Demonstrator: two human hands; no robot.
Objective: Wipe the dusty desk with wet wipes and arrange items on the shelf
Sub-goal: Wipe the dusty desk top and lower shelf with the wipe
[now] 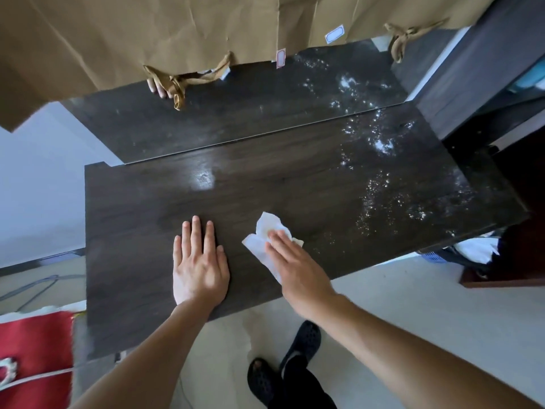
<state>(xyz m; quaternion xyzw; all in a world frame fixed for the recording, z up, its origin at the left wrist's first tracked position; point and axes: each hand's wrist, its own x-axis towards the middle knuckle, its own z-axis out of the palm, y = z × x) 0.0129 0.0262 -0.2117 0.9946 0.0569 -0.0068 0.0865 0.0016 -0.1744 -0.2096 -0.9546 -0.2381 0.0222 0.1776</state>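
Here, right grip (298, 270) flat on wipe (267, 224), left grip (200, 270) flat

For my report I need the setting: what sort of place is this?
Probably a room in a home: a dark wooden desk, brown paper bags beyond it, black clogs on a pale floor.

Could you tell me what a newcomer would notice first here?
The eye goes first to the white wet wipe pressed under the right hand near the front edge of the dark desk, with the left hand resting flat beside it. Next comes the white dust speckled over the desk's right part, while brown paper hangs across the top.
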